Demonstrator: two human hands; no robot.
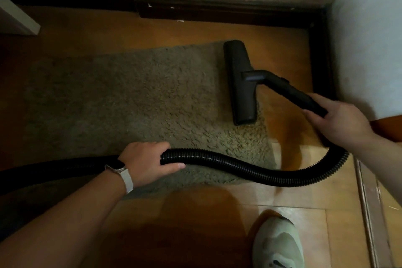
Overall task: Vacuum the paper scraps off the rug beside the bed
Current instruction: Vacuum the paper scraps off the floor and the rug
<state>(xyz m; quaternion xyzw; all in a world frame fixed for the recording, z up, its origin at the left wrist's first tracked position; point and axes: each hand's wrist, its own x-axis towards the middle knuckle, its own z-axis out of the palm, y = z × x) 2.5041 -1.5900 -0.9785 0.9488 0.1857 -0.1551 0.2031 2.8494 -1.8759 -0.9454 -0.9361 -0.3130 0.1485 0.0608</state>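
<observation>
Rug [134,102], shaggy and grey-green, on a wooden floor [195,224], seen from above. My right hand [339,119] is wrapped round the black wand [291,91]. Its floor head [240,82] lies lengthwise along the rug's right-hand edge, resting on the pile. My left hand [145,162], with a pale-strapped watch [118,169] on the wrist, grips the ribbed hose [239,167] over the rug's near edge. From there the hose crosses the near right corner, passes over bare boards and loops up behind my right hand.

Surroundings: a dark skirting board [217,10] follows the far wall and turns down the pale right-hand wall [369,50], close beside the wand, leaving only a narrow strip of floor between rug and wall. One small white scrap [180,21] lies on the boards just before the skirting, well apart from the head. My pale shoe [278,243] stands near the hose loop. A white furniture corner [17,22] juts in at far left.
</observation>
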